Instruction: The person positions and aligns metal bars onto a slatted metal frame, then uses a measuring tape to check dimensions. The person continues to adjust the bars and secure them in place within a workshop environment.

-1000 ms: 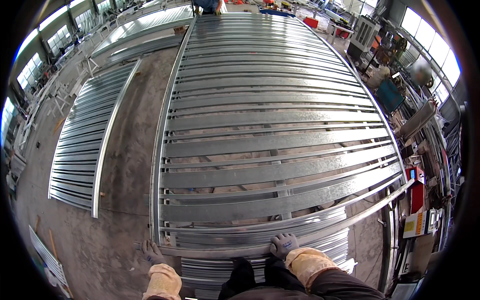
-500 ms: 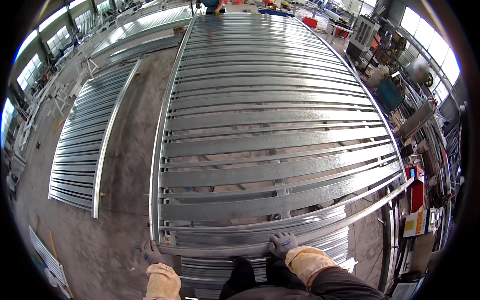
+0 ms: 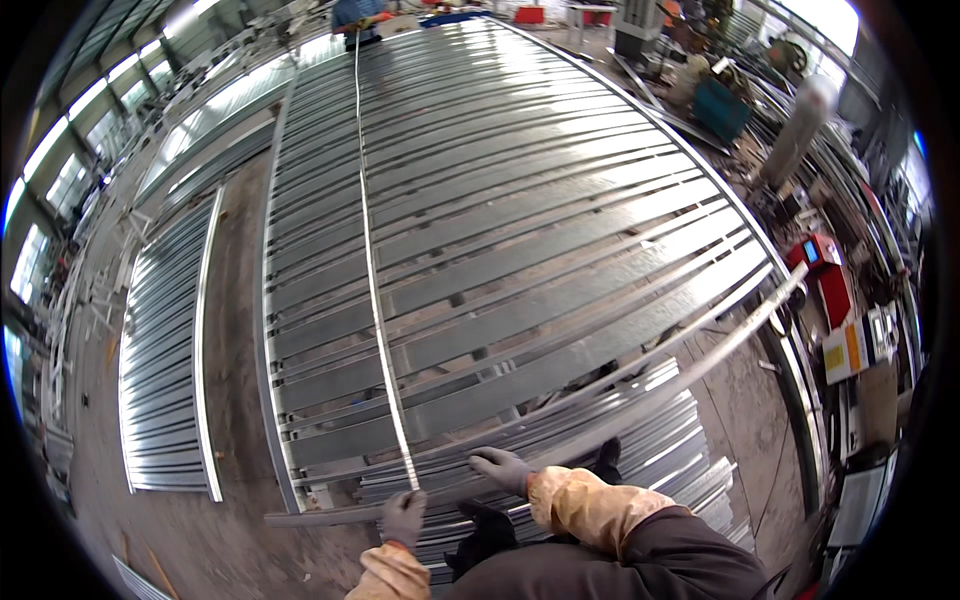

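Note:
A long pale tape measure (image 3: 373,280) stretches over a large slatted metal frame (image 3: 463,400), from the far end to my left hand. My left hand (image 3: 403,515), in a grey glove, is closed on the tape's near end, beside the front metal bar (image 3: 690,372). My right hand (image 3: 500,470), gloved the same way, lies over that bar to the right of the tape, fingers stretched to the left. At the far end stands a co-worker in blue (image 3: 352,14), near the tape's other end; how it is held there is too small to tell.
Stacked metal strips (image 3: 655,425) lie beneath the near end of the frame, around my feet. A smaller slatted panel (image 3: 165,360) is on the floor to the left. Along the right side are a red machine (image 3: 825,275), a white box (image 3: 860,345) and long metal stock.
A tape now spans the frame, its end in my left hand, which earlier rested at the bar's left part. My right hand has shifted left and loosened. The view has turned.

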`<state>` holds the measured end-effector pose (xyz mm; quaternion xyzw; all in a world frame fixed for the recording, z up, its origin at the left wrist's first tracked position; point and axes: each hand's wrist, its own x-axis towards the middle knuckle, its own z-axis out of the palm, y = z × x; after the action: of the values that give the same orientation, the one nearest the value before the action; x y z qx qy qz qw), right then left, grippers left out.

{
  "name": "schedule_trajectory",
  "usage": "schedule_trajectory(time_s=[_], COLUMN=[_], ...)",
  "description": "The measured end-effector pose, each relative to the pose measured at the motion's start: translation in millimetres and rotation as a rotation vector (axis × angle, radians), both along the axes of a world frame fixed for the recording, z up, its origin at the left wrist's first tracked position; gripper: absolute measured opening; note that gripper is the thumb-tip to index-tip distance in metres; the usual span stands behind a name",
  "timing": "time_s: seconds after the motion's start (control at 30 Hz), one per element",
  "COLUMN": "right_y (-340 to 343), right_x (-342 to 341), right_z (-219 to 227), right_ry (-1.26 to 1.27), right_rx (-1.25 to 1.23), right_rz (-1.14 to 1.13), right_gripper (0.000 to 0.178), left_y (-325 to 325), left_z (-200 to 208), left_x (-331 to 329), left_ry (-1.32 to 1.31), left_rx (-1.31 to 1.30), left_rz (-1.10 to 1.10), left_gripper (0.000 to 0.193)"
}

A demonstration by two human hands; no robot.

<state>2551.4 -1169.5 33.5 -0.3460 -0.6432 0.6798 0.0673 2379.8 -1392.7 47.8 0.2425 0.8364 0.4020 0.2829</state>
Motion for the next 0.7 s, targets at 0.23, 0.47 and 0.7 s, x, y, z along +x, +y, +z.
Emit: schedule_trajectory(time_s=[0.23, 0.47, 0.7], right_y=[111.5, 246.9, 352.1], right_x=[129.6, 280.8, 432.9], right_z=[33.6, 37.0, 42.5], right_ry=[0.115, -0.138, -0.487], right_rx=[-0.327, -0.109, 0.119], right_rz=[-0.128, -0.227, -0.414], right_gripper=[0.025, 0.022, 0.028], left_y=[207.9, 360.6, 425.3], left_z=[24.3, 26.3, 33.6], left_x=[178.2, 309.3, 379.4], left_ry=[-0.159, -0.064, -0.103], left_rx=[0.053, -0.084, 0.066], left_rz=[-0.199, -0.585, -0.95], left_gripper=[0.032, 0.031, 0.043])
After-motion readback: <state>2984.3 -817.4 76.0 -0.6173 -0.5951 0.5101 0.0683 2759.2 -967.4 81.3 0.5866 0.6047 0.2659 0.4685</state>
